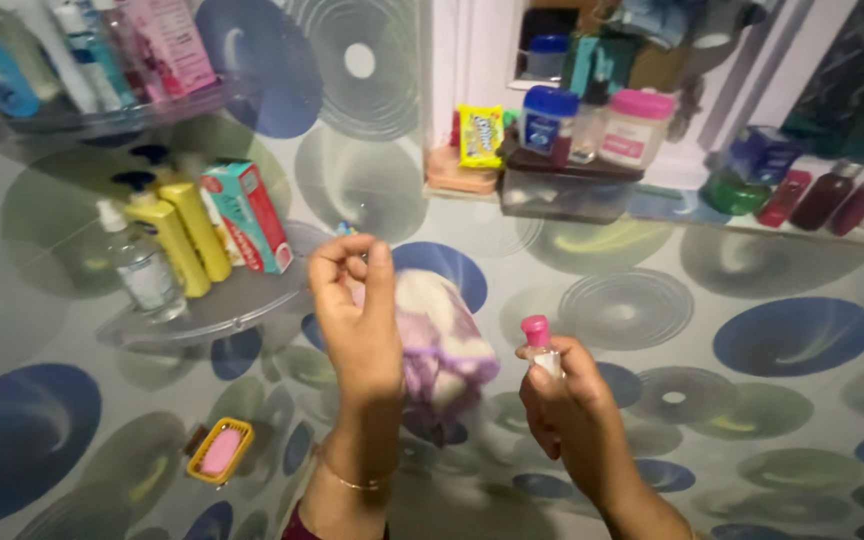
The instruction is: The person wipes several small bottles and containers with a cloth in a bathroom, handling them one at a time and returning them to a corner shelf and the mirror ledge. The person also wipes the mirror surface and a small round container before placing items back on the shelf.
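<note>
the right hand (572, 400) grips a small bottle (544, 358) with a pink cap (535, 329), fingers wrapped round it. the left hand (357, 310) pinches a purple-white cloth (442, 350) beside it. behind, yellow bottles (184, 235) stand on a glass corner shelf (222, 310).

Both hands raised: left hand (357, 310) pinched, right hand (562, 395) fisted

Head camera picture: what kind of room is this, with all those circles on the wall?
Probably a bathroom. A clear corner shelf holds yellow pump bottles and a boxed toothpaste tube, and a yellow soap dish with pink soap hangs on the circle-patterned tiled wall.
</note>
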